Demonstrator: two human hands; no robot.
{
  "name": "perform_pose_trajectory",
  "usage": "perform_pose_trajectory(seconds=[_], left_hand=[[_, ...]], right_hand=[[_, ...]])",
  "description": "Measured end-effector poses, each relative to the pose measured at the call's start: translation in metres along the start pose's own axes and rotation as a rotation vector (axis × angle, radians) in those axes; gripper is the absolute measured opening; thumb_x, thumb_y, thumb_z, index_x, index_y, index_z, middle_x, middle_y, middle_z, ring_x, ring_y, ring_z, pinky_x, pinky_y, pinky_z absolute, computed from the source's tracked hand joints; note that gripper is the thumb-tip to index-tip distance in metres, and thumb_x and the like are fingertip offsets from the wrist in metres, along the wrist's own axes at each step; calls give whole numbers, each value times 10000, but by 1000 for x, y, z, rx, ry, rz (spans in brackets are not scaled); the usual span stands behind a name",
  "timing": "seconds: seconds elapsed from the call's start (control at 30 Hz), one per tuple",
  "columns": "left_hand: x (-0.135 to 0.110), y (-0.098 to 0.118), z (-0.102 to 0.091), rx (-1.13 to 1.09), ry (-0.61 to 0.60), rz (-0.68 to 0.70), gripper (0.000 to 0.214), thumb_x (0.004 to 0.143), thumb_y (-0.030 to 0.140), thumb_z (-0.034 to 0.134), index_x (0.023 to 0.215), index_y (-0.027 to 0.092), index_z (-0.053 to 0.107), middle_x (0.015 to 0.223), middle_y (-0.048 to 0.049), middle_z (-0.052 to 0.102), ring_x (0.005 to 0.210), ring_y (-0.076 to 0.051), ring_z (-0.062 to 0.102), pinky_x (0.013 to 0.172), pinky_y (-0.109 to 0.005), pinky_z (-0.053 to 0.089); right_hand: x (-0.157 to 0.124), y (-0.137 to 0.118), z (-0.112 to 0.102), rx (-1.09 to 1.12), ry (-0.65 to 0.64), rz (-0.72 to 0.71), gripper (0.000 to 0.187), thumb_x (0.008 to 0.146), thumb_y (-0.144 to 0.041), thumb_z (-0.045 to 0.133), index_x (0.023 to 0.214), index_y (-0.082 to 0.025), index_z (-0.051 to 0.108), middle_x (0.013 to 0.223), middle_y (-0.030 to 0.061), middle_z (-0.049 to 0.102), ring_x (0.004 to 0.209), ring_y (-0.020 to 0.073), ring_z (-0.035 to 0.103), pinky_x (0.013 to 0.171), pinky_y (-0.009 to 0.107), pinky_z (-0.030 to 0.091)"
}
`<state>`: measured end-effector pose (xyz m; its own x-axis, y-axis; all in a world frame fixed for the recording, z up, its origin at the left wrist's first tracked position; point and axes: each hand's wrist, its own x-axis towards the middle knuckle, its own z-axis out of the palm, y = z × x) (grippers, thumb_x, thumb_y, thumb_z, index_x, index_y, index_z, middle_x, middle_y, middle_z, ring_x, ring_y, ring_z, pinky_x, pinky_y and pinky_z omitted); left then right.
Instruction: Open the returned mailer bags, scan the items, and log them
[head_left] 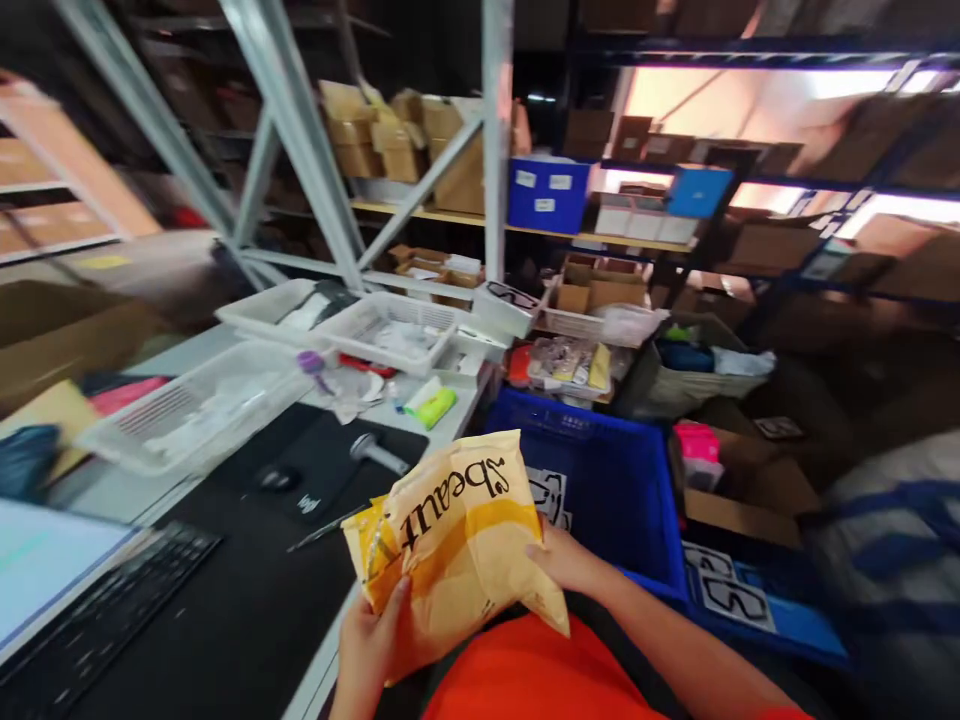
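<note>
package (466, 540) in left hand (369, 632), right hand (564, 560) (far side hidden)

Soft mailer bag (469, 540), cream to pale yellow with broad orange-yellow bands. Large dark lettering (partly legible as "beaut") runs obliquely across the far part of the printed face. The surface is creased and slightly bulging, and the far left end carries a glossy yellow patch. The bag is tilted, its printed face turned upward and its near right corner pointed. It is supported between the left hand (373, 630), at its left margin, and the right hand (564, 557), at its right margin.
</note>
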<state>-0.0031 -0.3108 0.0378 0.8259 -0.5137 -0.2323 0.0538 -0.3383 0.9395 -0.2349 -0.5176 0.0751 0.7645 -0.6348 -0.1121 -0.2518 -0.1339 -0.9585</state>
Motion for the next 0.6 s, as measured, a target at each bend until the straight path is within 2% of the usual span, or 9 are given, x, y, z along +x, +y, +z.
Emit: perform_pose_trajectory(seconds=[0.1,0.17,0.2,0.27,0.37,0.4,0.47,0.53,0.6], left_hand=[[6,20,50,127,-258,143,494,729,638,676,872,173,764,838,-111,793,846,-338,762,704,-374,626],[-1,32,84,198,-545,344,425,800,558,624,893,173,779,911,-125,794,894,-325,754,783,-385,621],[-6,37,100,233,-713,456,377,820,493,617,938,179,788,981,-132,791,950,-318,744,853,-394,609],[-16,45,129,289,-1003,621,362,814,370,638,1100,202,780,1162,-140,760,1098,-307,705,1007,-421,555],[-25,52,161,296,-1251,655,679,742,282,731,1410,234,621,1459,-137,601,1350,-318,559,1190,-478,401],[-25,53,170,272,-1301,628,739,740,289,752,1457,242,576,1513,-132,550,1402,-324,510,1216,-489,362],[-20,56,186,204,-1323,547,670,788,361,747,1433,254,603,1515,-127,549,1418,-336,494,1225,-504,350],[-8,55,202,173,-1209,461,492,837,470,699,1281,259,720,1393,-134,652,1333,-348,575,1191,-514,399],[12,48,218,218,-1044,381,449,813,569,681,1121,259,779,1241,-136,733,1215,-358,652,1136,-519,460]], right_hand=[[-27,12,13,200,30,87,730,785,-603,723,1397,-236,570,1358,114,640,1254,305,591,1123,499,430],[-39,18,30,394,47,40,845,761,-668,730,1456,-247,499,1422,121,591,1305,294,562,1142,499,407],[-44,22,37,466,104,12,889,724,-684,758,1452,-248,495,1420,124,591,1312,292,558,1146,496,402],[-48,29,45,554,303,20,886,639,-677,828,1360,-233,567,1354,131,637,1286,303,579,1149,499,401],[-53,44,36,718,595,136,732,638,-661,831,1188,-213,653,1275,136,691,1230,317,624,1132,501,432],[-55,51,27,789,644,161,718,643,-657,826,1179,-210,656,1268,136,699,1208,320,640,1114,500,453],[-60,66,2,865,730,190,744,627,-645,827,1199,-206,648,1253,137,711,1154,329,672,1057,503,505],[-65,87,-34,767,894,235,776,611,-667,801,1212,-204,641,1206,133,732,1093,340,697,972,507,558],[-70,113,-83,508,1163,325,799,603,-731,732,1189,-193,650,1130,136,752,1057,356,705,904,513,587]])
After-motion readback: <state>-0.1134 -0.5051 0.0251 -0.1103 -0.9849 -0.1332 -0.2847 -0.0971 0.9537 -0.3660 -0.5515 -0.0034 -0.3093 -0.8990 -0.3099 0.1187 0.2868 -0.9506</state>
